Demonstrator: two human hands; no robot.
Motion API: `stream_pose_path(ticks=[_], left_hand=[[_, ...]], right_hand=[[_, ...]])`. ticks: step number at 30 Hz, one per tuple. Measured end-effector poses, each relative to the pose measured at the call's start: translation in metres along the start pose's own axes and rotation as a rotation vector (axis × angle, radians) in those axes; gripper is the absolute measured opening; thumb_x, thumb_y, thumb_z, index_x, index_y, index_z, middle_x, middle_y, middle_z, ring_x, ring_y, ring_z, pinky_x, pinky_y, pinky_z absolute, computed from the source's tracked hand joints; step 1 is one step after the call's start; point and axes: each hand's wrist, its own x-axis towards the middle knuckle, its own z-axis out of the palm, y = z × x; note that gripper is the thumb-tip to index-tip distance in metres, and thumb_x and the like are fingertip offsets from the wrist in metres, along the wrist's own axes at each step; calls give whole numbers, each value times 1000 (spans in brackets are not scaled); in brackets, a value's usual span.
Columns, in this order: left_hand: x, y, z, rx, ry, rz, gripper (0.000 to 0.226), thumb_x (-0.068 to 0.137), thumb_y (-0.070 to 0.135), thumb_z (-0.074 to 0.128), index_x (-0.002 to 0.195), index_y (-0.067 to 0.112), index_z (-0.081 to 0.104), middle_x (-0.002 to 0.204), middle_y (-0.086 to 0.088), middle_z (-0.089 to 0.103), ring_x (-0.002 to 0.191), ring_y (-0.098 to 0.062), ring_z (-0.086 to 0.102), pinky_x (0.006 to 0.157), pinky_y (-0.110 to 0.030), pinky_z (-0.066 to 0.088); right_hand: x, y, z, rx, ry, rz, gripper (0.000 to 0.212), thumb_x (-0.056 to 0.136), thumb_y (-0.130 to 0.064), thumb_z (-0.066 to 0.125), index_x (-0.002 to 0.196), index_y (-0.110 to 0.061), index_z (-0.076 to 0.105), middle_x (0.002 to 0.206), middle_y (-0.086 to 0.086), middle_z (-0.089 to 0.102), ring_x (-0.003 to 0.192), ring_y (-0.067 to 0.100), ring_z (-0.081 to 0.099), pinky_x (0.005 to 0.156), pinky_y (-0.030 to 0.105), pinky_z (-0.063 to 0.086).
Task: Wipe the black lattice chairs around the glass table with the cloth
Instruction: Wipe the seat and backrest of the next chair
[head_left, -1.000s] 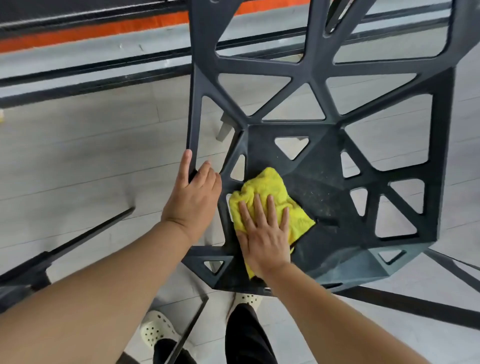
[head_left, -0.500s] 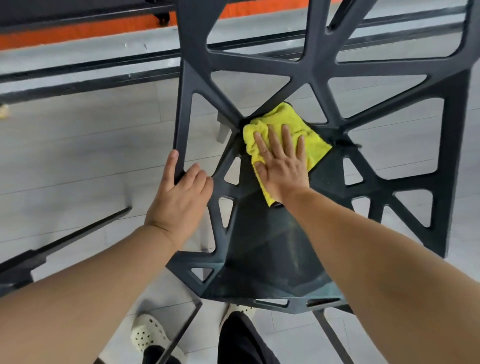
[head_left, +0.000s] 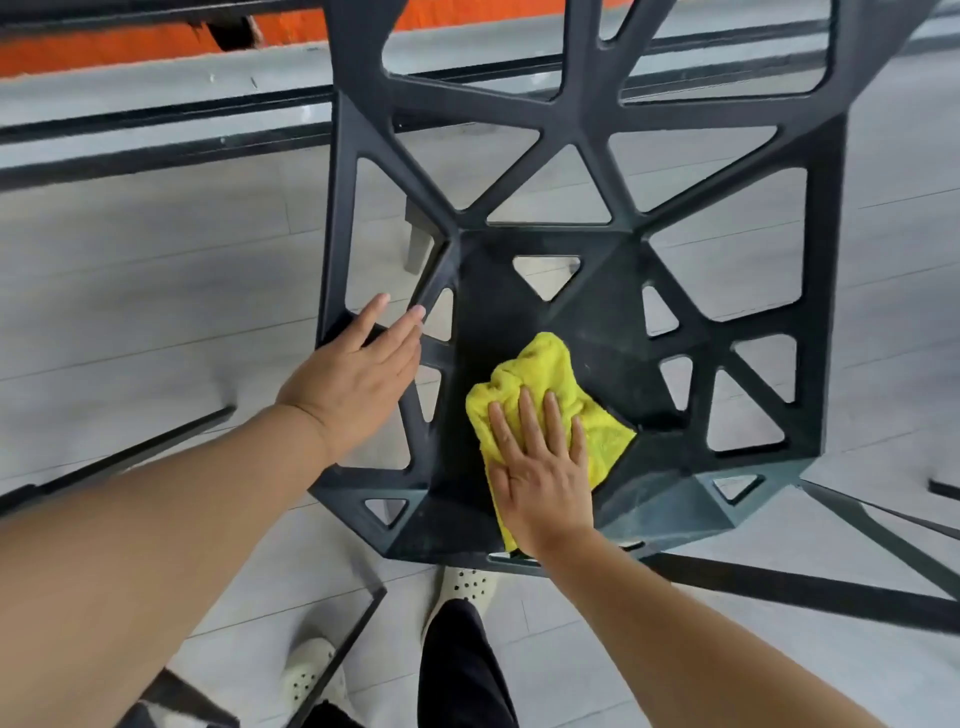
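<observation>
The right hand, fingers spread flat, presses the yellow cloth onto the black lattice chair seat; the left hand, fingers straight, rests on its left edge.

No readable txt, labels or nos. anywhere in view.

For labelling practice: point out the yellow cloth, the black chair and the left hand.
yellow cloth (head_left: 540, 366): head view, upper fold.
black chair (head_left: 493, 304): head view, seat panel.
left hand (head_left: 353, 379): head view, its back.
</observation>
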Motion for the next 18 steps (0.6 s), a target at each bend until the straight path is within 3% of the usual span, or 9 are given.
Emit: stream_pose_path(ticks=[6, 10, 12, 15, 18], left_hand=[[2, -1, 3, -8, -51, -22, 53, 95, 25, 30, 142, 2, 32, 148, -16, 34, 143, -36, 14, 111, -62, -3], [3, 2, 5, -44, -37, 4, 57, 90, 16, 13, 143, 2, 31, 148, -16, 34, 143, -35, 15, 109, -63, -1], [3, 2, 3, -59, -52, 15, 61, 88, 13, 5, 144, 1, 26, 151, -15, 30, 143, -35, 12, 109, -63, 1], [3, 0, 1, -99, -113, 45, 55, 93, 15, 15, 146, 0, 19, 153, -17, 23, 143, -37, 8, 107, -65, -2], [4, 1, 3, -113, -128, 34, 54, 94, 17, 17, 146, 1, 19, 153, -17, 24, 143, -37, 11, 107, -66, -4]], right_hand=[[-58, 1, 6, -16, -52, 16, 57, 95, -47, 30, 149, -31, 23, 155, 5, 24, 144, 33, 12, 110, 55, 17], [-25, -3, 2, -27, -57, 2, 57, 94, -51, 31, 147, -32, 26, 155, 6, 26, 144, 34, 13, 110, 55, 15], [9, -5, -3, -30, -46, 8, 59, 94, -52, 27, 149, -33, 18, 157, 5, 17, 145, 33, 4, 112, 55, 8], [65, -8, -14, -32, -59, 20, 60, 95, -54, 17, 148, -36, -5, 159, 2, -8, 143, 30, -18, 114, 54, -5], [116, -5, -26, -50, -17, 9, 62, 95, -54, 16, 147, -37, -14, 157, 2, -17, 141, 30, -23, 114, 54, -8]])
